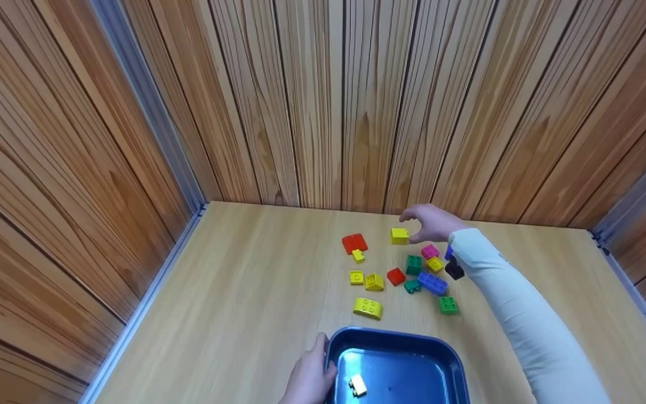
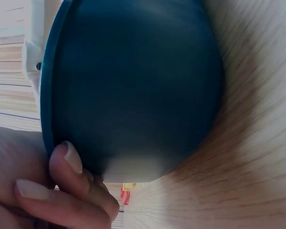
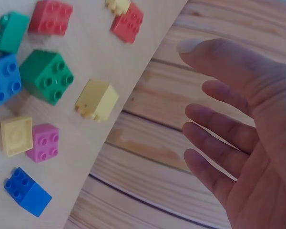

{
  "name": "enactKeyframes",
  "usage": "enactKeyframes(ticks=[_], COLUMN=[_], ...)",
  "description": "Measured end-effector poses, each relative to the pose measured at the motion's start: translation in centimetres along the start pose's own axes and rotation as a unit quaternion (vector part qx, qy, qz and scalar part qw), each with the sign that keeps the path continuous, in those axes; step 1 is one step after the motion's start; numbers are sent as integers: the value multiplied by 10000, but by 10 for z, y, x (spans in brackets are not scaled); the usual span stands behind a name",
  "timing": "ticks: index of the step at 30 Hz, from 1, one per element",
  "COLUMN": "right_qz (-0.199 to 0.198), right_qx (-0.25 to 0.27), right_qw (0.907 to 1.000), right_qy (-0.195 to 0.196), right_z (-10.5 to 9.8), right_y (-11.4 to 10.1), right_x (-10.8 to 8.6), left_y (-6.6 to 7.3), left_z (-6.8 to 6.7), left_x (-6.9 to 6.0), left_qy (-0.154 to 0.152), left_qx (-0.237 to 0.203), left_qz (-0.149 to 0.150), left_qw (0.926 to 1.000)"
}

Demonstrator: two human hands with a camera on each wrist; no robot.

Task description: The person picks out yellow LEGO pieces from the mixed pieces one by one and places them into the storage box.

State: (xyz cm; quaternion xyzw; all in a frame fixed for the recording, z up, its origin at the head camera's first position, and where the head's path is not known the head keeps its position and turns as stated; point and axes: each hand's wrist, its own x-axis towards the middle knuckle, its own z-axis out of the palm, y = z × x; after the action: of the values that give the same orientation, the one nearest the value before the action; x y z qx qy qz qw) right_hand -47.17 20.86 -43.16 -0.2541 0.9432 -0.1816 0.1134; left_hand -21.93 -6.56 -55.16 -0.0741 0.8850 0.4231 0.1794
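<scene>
The left hand [image 1: 309,373] grips the tray [image 1: 401,373] at its left side; a firm hold should stop it sliding on the table [image 1: 255,269]. The yellow block [image 1: 399,236] stands near the middle of the table's far edge. The right hand [image 1: 435,223] is empty, its fingers parted and loosely curved, just beside the block. I would set thumb and fingertips on opposite sides, then pinch lightly, without nudging it towards the edge (the wall [image 1: 356,112] right behind leaves little room). The sleeve [image 1: 525,314] should ride high, clear of the green block [image 1: 448,306].

The left wrist view is mostly the tray's outside, which hides some fingertips. The head view cuts off the tray's near side, and glare washes out the pale brick [image 1: 359,385] inside. The cuff covers part of the blue block [image 1: 448,251]. Beside it, I cannot tell whether the dark shape [image 1: 454,269] is a brick or something worn.
</scene>
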Motion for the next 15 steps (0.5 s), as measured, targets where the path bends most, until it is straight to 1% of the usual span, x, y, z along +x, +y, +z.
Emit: enactKeyframes(ticks=[4, 7, 10, 15], right_qz=[288, 476, 625, 730], right_qx=[129, 144, 36, -227], right_qw=[9995, 9987, 9980, 9970], right_qy=[-21, -91, -97, 128], right_z=[6, 16, 30, 52], right_y=[17, 27, 32, 40], right_x=[15, 28, 41, 55], left_y=[0, 0, -1, -2], left_z=[-2, -2, -1, 0], left_x=[1, 0, 0, 0], left_qy=[-44, -76, -59, 6], left_qx=[48, 75, 100, 91], left_qz=[71, 141, 263, 389], left_qw=[10000, 9998, 9996, 9992])
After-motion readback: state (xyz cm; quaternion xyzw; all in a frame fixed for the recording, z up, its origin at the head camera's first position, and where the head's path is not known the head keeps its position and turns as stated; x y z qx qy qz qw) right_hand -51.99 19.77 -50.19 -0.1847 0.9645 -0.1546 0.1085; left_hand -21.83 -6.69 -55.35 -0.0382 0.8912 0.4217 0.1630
